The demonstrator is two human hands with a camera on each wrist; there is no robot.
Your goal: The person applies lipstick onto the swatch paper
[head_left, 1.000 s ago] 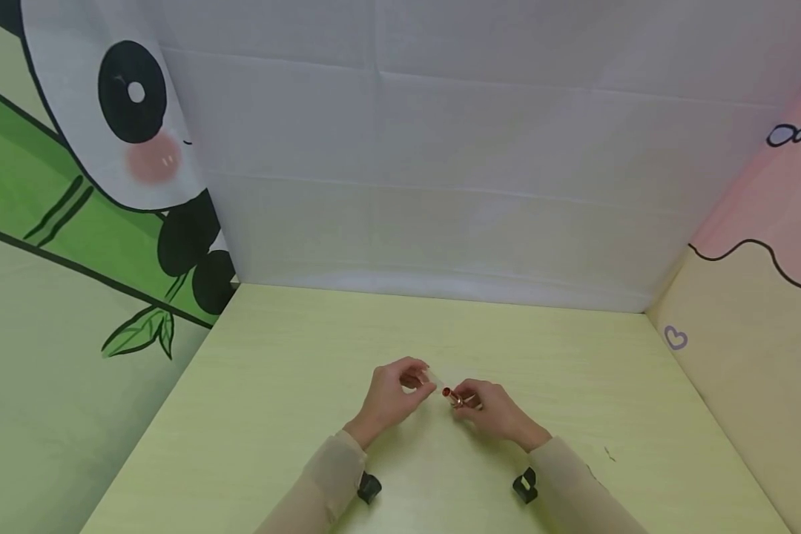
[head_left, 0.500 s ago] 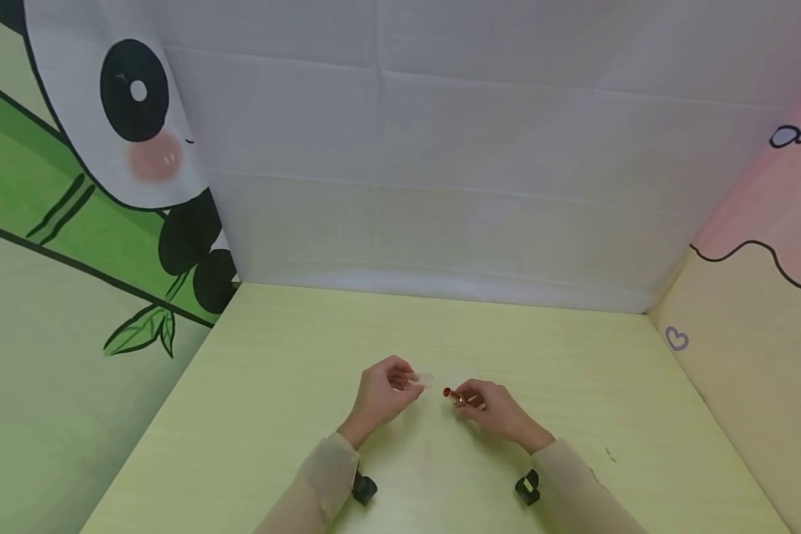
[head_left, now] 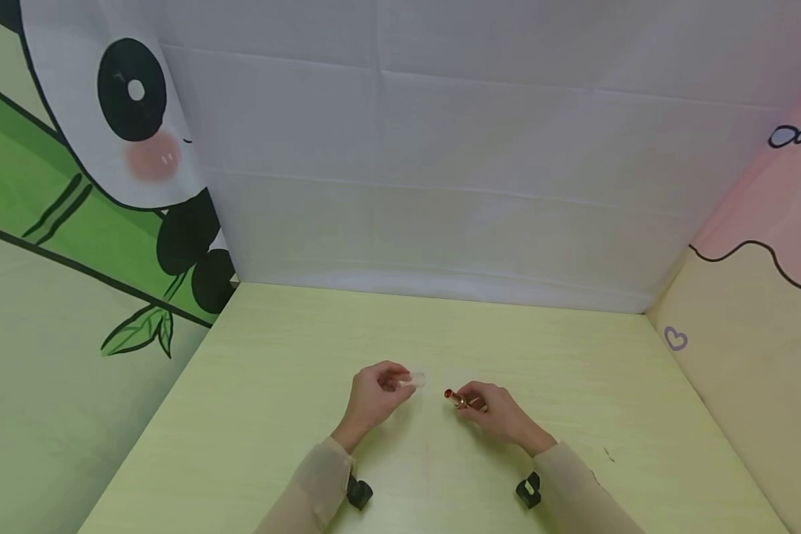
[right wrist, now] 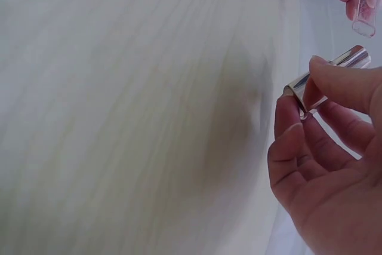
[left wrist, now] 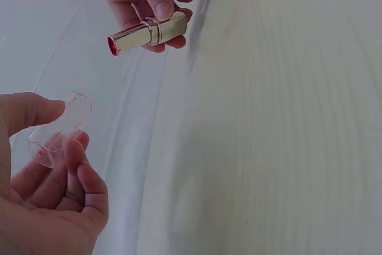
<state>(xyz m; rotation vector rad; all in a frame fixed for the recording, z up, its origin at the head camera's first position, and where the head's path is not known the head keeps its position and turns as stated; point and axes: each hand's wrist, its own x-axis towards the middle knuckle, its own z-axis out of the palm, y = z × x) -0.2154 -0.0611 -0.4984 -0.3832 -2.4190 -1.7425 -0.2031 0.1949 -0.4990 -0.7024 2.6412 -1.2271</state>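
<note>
The left hand (head_left: pixel 371 399) pinches a clear cap (head_left: pixel 417 380) between thumb and fingers; in the left wrist view the clear cap (left wrist: pixel 62 128) is a see-through tube with reddish smears. The right hand (head_left: pixel 500 414) holds a shiny gold lipstick tube (head_left: pixel 455 398), its red-tinged end pointing toward the left hand. In the left wrist view the lipstick tube (left wrist: pixel 149 33) lies between the right thumb and fingers. Cap and tube are apart, with a small gap between them. The right wrist view shows the tube (right wrist: pixel 328 79) gripped near its base.
Both hands are above a pale yellow-green table (head_left: pixel 294 334). A white cloth wall (head_left: pixel 440 148) stands behind it, with printed panels at left (head_left: pixel 107 415) and right (head_left: pixel 741 356). A small dark mark (head_left: pixel 609 454) lies on the table to the right.
The left hand has moved left, away from the tube, carrying the clear cap, which was close to the tube's end a second ago. The right hand has stayed nearly in place.
</note>
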